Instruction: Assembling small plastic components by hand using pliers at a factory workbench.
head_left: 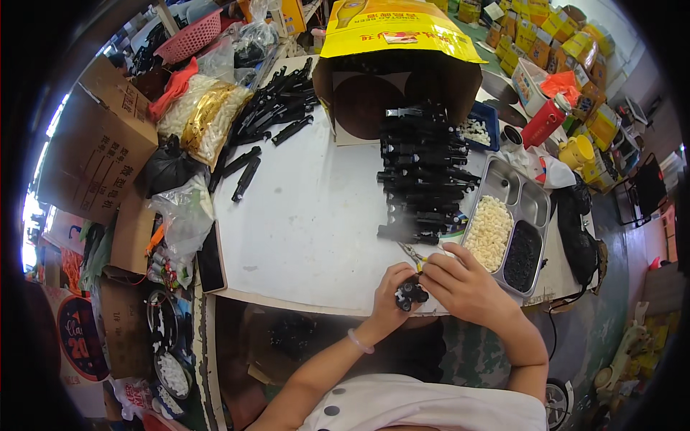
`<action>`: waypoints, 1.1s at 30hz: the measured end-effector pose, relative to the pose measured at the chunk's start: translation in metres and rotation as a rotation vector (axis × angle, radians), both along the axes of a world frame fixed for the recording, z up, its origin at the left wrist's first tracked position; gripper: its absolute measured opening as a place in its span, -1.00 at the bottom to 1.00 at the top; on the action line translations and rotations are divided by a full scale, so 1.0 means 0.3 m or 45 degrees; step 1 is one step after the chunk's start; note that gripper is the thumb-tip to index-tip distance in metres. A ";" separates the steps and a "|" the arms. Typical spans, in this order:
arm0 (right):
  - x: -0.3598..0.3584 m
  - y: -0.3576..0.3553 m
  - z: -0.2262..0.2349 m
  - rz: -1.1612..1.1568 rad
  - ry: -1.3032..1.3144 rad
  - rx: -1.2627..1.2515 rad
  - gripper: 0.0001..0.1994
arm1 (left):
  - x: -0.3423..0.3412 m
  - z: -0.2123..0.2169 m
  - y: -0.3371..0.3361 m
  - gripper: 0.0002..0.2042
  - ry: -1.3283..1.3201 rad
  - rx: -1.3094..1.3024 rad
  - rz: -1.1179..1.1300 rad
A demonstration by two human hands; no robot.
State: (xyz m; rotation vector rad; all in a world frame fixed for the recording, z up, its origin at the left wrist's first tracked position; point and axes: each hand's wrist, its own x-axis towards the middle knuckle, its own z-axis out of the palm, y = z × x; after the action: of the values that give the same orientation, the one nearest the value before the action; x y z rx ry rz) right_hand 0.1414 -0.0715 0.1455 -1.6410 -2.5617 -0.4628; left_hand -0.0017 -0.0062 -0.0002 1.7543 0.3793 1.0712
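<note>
Small black part [411, 294] half hidden by hands, left [394, 287], right [460, 281]

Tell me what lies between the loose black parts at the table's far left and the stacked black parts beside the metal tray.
Head view: only bare white table lies between the loose parts and the stack.

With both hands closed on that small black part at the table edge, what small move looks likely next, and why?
Probably a short reach of the right hand to the metal tray for another white piece. The left hand grips the black part at the table edge, the right hand's fingers meet it from above, and the tray lies just beyond that hand.
</note>
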 end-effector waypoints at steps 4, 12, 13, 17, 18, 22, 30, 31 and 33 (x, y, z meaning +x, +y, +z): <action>0.033 -0.052 -0.040 -0.095 0.399 0.106 -0.72 | 0.005 0.006 0.000 -0.39 0.006 0.004 -0.016; 0.030 -0.029 -0.052 -0.152 0.510 0.045 -0.64 | 0.004 -0.026 -0.002 -0.42 -0.023 -0.042 -0.048; 0.030 -0.028 -0.044 -0.156 0.528 0.058 -0.65 | 0.008 -0.029 -0.005 -0.40 -0.007 -0.054 -0.031; 0.090 -0.060 -0.027 -0.243 0.619 0.241 -0.72 | 0.015 -0.034 -0.005 -0.43 0.027 -0.011 -0.003; 0.113 -0.078 -0.017 -0.338 0.649 0.340 -0.75 | 0.004 -0.036 -0.006 -0.45 0.041 -0.029 0.011; 0.280 -0.191 -0.026 -0.888 0.629 0.611 -0.82 | 0.006 -0.020 -0.003 -0.43 0.043 0.045 0.038; 0.471 -0.352 -0.246 -1.169 0.369 0.269 -0.88 | 0.013 -0.016 -0.007 -0.43 0.080 0.050 0.029; 0.476 -0.349 -0.259 -1.166 0.376 0.269 -0.88 | 0.011 -0.013 -0.007 -0.42 0.090 0.055 0.026; 0.484 -0.330 -0.271 -1.188 0.411 0.270 -0.88 | 0.011 -0.013 -0.005 -0.42 0.090 0.049 0.023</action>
State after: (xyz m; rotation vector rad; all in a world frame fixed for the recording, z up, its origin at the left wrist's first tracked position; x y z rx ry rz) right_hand 0.2865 -0.1704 0.0641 -2.4749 -1.3539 -0.4271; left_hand 0.0017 -0.0078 -0.0042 1.8296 0.4213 1.0376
